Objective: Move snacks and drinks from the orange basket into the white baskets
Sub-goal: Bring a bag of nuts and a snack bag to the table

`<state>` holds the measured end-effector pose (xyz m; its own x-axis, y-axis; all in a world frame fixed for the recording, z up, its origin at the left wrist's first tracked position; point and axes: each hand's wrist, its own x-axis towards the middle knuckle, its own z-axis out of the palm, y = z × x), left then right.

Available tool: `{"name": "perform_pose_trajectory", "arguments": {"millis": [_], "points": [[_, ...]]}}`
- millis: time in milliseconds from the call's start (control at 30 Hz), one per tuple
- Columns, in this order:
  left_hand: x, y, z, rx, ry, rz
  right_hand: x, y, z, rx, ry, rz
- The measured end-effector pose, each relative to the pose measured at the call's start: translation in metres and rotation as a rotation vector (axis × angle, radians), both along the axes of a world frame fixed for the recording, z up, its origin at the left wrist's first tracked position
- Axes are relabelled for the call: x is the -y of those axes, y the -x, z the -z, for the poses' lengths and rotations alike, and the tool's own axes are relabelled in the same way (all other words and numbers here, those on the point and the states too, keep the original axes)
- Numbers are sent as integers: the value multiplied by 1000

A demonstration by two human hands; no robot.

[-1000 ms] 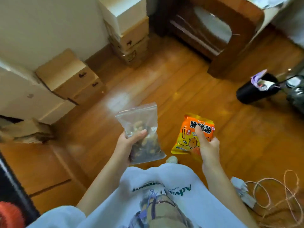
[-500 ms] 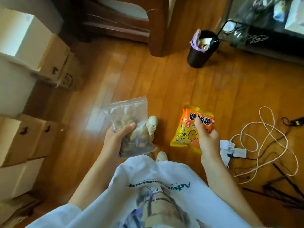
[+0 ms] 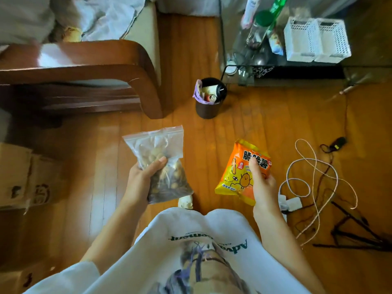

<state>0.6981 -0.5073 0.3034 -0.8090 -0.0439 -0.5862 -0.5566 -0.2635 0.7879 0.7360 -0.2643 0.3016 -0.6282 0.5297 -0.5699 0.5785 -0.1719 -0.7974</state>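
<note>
My left hand [image 3: 141,181] grips a clear zip bag of nuts [image 3: 159,149] by its lower half, holding it upright over the wooden floor. In my right hand [image 3: 263,183] is an orange snack packet [image 3: 237,177] with a cartoon potato on it, thumb pressed on its front. Two white perforated baskets [image 3: 316,39] stand side by side on a glass table [image 3: 239,60] at the upper right, well beyond both hands. The orange basket is out of view.
A dark bin [image 3: 209,98] with rubbish stands on the floor ahead. A wooden armchair [image 3: 84,66] fills the upper left. Cardboard boxes [image 3: 23,177] line the left edge. Cables and a white charger [image 3: 314,183] lie on the floor at right. Bottles [image 3: 263,24] stand on the glass table.
The view has swung to the right: the boxes slid off to the left, and the glass table with the white baskets came into sight. Both hands keep their hold on the snacks.
</note>
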Motion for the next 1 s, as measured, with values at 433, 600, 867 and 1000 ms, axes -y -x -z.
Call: {"name": "perform_pose_trajectory", "arguments": {"millis": [433,600,867,1000], "points": [[-142,128,16,16,20,297,-133,69,14,-39,-46,302],[-253,178,9,6,18,349,-225,120,9,-58,-35,294],[-407,246,-15,-42,-56,477,-353,171,-7,-106,-63,307],[-435,275,-12,-26,-22,463,-389,185,2,-79,-71,368]]}}
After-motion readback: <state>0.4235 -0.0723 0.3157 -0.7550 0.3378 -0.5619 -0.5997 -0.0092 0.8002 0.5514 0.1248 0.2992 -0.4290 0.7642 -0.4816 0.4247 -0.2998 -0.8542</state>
